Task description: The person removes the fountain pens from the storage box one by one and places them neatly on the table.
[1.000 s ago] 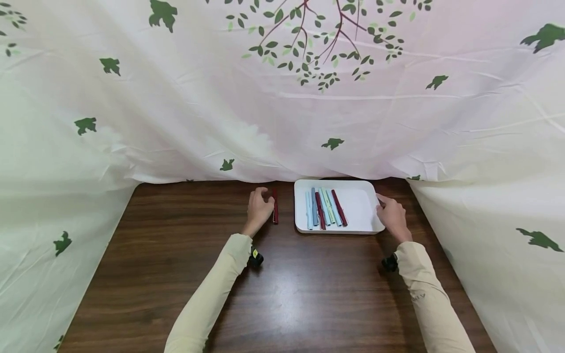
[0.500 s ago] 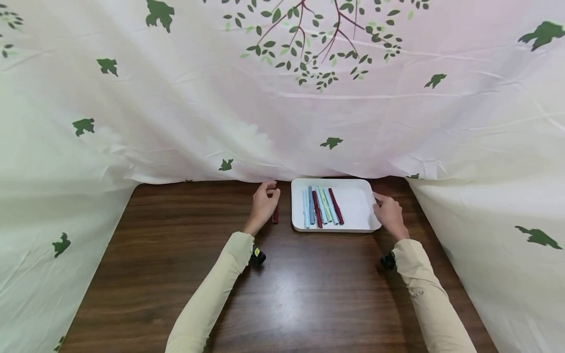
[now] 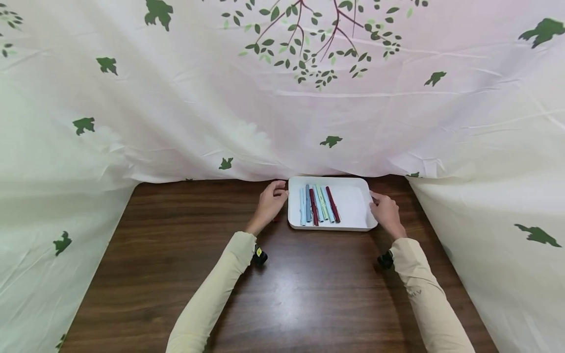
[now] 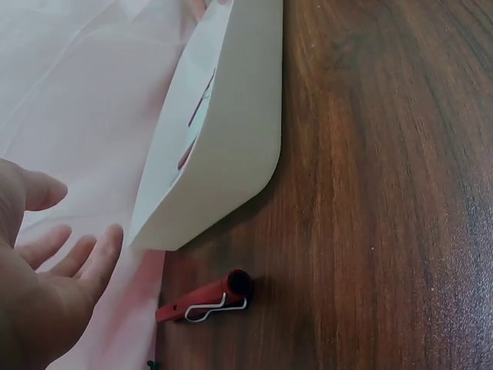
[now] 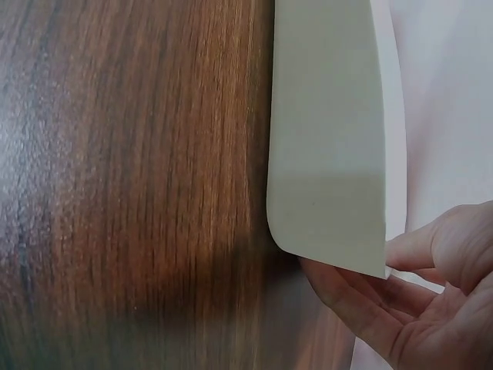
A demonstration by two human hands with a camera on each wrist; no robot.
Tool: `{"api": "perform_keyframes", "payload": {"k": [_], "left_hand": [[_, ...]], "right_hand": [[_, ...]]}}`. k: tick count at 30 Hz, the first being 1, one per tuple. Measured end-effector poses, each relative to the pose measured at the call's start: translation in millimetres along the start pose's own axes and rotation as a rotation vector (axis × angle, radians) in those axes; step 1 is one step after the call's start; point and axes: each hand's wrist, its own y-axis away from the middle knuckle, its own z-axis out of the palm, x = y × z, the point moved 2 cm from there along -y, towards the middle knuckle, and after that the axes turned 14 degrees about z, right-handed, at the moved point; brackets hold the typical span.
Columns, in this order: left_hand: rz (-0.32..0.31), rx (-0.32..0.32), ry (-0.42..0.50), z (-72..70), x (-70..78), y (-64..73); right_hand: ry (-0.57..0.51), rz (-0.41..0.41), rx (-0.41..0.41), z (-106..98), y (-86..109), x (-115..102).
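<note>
A white tray (image 3: 355,198) lies toward the back of the table, with several slim pens side by side in its left half: light blue (image 3: 302,208), grey-blue, pale green and dark red ones (image 3: 333,205). My right hand (image 3: 386,213) grips its right end, thumb at the rim and fingers against the outer wall in the right wrist view. By the tray's left end is my left hand (image 3: 268,205), fingers loosely bent, holding nothing. A red pen (image 4: 204,299) with a wire clip lies on the table below that hand, mostly hidden by it in the head view.
The dark wooden table (image 3: 291,294) ends at the back against a white cloth (image 3: 265,113) printed with leaves and birds. More cloth hangs at both sides. A small black camera sits on each wrist.
The tray has shifted slightly left with my right hand on it. My left hand has moved right, over the red pen and up to the tray's left end.
</note>
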Motion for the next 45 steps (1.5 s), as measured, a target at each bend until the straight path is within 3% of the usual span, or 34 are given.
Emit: {"api": "perform_keyframes", "payload": {"k": [11,22,30,38,45], "left_hand": [[0.007,-0.151,0.025,12.5,2.1,2.3],[0.030,-0.197,0.037,30.1,2.5,-2.7],[0.020,-0.242,-0.083,36.8,3.6,0.1],[0.143,-0.365,-0.357,43.2,6.7,5.9],[0.155,-0.441,-0.506,51.1,9.3,8.1]], "right_hand": [[0.013,-0.012,-0.014,2.9,3.2,-3.7],[0.021,-0.018,0.020,5.6,5.5,-6.4],[0.035,-0.014,0.027,5.8,7.4,-6.5],[0.022,-0.025,0.035,7.0,6.4,-8.5],[0.029,-0.026,0.029,5.6,7.3,-9.6]]}}
